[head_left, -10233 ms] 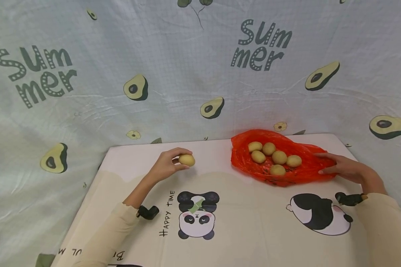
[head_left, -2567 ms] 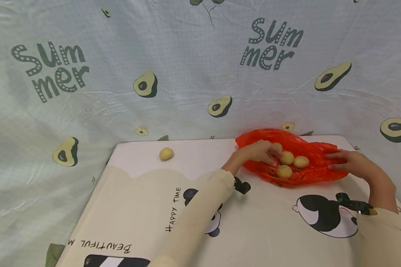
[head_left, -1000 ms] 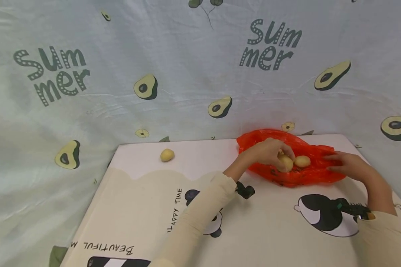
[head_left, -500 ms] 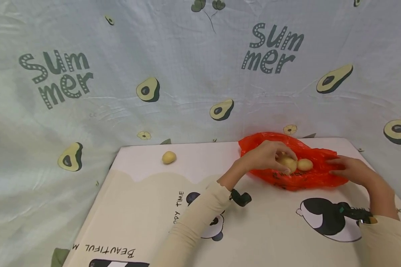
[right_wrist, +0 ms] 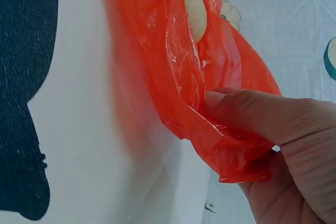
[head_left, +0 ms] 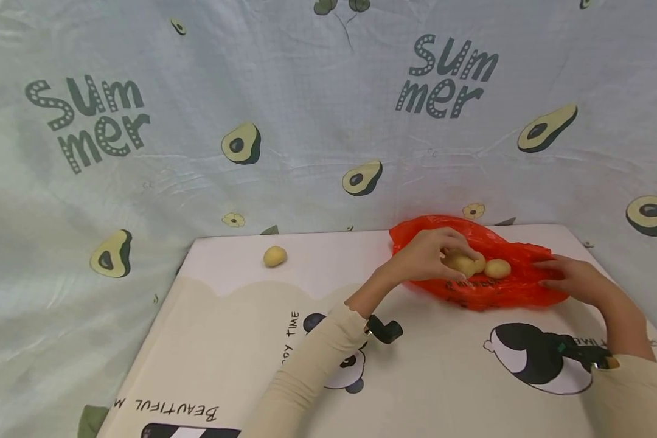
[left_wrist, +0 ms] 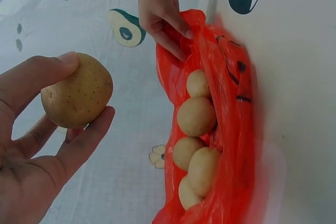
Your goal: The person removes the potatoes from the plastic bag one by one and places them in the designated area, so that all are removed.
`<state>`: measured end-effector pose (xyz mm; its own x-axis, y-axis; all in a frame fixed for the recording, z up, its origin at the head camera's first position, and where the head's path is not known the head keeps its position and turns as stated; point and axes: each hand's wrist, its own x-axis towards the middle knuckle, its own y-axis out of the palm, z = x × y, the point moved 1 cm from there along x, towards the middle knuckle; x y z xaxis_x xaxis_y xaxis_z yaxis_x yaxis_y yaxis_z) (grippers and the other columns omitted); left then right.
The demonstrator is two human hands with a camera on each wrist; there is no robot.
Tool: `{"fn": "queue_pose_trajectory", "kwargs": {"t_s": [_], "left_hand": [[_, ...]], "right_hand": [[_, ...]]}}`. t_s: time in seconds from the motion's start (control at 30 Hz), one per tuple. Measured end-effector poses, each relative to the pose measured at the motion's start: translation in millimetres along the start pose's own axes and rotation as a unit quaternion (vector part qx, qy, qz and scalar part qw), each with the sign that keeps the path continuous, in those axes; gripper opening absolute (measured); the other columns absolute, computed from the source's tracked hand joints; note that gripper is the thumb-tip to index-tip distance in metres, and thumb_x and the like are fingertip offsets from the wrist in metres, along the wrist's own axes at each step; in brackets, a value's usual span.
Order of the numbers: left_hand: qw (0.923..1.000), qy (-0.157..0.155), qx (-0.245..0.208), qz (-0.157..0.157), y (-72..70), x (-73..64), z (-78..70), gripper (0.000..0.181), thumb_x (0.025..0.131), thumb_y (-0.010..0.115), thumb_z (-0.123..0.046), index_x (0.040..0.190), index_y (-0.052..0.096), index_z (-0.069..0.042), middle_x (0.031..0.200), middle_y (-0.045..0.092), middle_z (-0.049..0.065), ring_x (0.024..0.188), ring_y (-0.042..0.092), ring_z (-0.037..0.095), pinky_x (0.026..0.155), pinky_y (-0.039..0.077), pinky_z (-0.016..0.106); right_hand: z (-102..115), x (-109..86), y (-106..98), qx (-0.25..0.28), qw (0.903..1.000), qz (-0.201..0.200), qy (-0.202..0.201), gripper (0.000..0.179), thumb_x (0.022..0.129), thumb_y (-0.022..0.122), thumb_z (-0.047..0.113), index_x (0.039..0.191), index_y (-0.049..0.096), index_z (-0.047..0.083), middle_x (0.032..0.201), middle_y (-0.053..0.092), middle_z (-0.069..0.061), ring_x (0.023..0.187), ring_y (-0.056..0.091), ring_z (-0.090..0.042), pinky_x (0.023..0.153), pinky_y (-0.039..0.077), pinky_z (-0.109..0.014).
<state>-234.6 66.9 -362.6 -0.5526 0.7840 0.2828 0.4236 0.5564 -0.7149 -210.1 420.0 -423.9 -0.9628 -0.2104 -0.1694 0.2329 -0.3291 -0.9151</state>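
My left hand holds a round yellow-brown potato between thumb and fingers, over the red plastic bag. In the left wrist view the held potato is apart from several more potatoes lying in a row inside the open bag. At the bag's right end, my right hand pinches the red plastic, thumb on the near side and fingers behind, as the right wrist view shows. A single potato lies by itself at the back left of the table. From the head camera, my left hand hides part of the bag's contents.
The table has a pale cover printed with pandas and lettering. Right behind its back edge hangs a light curtain with avocado prints. Each wrist wears a small black camera mount.
Ten seconds ago my left hand held a potato at left; one later lies there on the table. The left hand reached into the bag, grasped another and shifts slightly left. My right hand keeps the bag.
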Motion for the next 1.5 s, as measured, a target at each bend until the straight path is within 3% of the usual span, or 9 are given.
{"fn": "queue_pose_trajectory", "kwargs": {"t_s": [0.3,0.53,0.77,1.0,1.27,1.5], "left_hand": [[0.9995,-0.010,-0.011,-0.029,-2.8,-18.1,10.4,0.045,0.084,0.086,-0.021,0.126,0.072,-0.015,0.128,0.068,-0.004,0.116,0.053,0.002,0.092,0.047,0.014],[0.9991,-0.011,-0.010,-0.041,-12.7,-36.5,18.0,0.041,0.085,0.084,-0.018,0.123,0.070,-0.014,0.123,0.068,-0.005,0.115,0.054,0.003,0.098,0.043,0.013],[0.9966,-0.035,-0.033,-0.067,-26.0,-55.9,30.9,0.038,0.085,0.082,-0.013,0.121,0.071,-0.012,0.120,0.068,-0.003,0.111,0.057,0.006,0.096,0.052,0.028],[0.9927,-0.055,-0.070,-0.082,-33.0,-68.5,38.5,0.037,0.087,0.078,-0.011,0.123,0.069,-0.009,0.120,0.066,0.003,0.107,0.058,0.012,0.091,0.055,0.025],[0.9912,-0.058,-0.065,-0.100,-39.0,-82.8,47.1,0.038,0.086,0.078,-0.006,0.123,0.068,-0.006,0.120,0.067,0.006,0.105,0.061,0.016,0.092,0.056,0.029],[0.9873,-0.088,-0.056,-0.120,-45.8,-97.5,55.6,0.044,0.084,0.079,-0.004,0.125,0.065,-0.006,0.124,0.066,0.006,0.105,0.061,0.019,0.092,0.055,0.026]], "right_hand": [[-8.6,-10.2,-2.3,-0.004,1.0000,0.000,-0.005,0.055,0.090,0.073,0.014,0.132,0.053,-0.016,0.132,0.043,-0.048,0.113,0.043,-0.062,0.085,0.055,-0.062],[-9.4,-11.8,-5.5,0.002,1.0000,0.004,0.006,0.057,0.091,0.072,0.015,0.133,0.051,-0.017,0.132,0.040,-0.049,0.112,0.042,-0.063,0.084,0.056,-0.061],[-3.3,-5.7,-4.7,-0.001,0.9999,-0.006,-0.011,0.055,0.092,0.071,0.015,0.132,0.053,-0.016,0.134,0.041,-0.047,0.115,0.041,-0.063,0.089,0.052,-0.066],[-0.9,-2.9,-1.2,0.005,0.9998,-0.016,-0.014,0.055,0.093,0.071,0.015,0.134,0.052,-0.016,0.136,0.040,-0.047,0.118,0.040,-0.063,0.092,0.049,-0.068],[0.0,-1.9,0.4,0.003,0.9997,-0.022,-0.007,0.056,0.092,0.071,0.016,0.135,0.051,-0.015,0.136,0.040,-0.046,0.118,0.040,-0.063,0.091,0.050,-0.067],[-0.3,-1.6,3.1,0.003,0.9995,-0.032,-0.009,0.056,0.093,0.071,0.016,0.134,0.051,-0.016,0.133,0.042,-0.046,0.116,0.042,-0.062,0.089,0.051,-0.066]]}}
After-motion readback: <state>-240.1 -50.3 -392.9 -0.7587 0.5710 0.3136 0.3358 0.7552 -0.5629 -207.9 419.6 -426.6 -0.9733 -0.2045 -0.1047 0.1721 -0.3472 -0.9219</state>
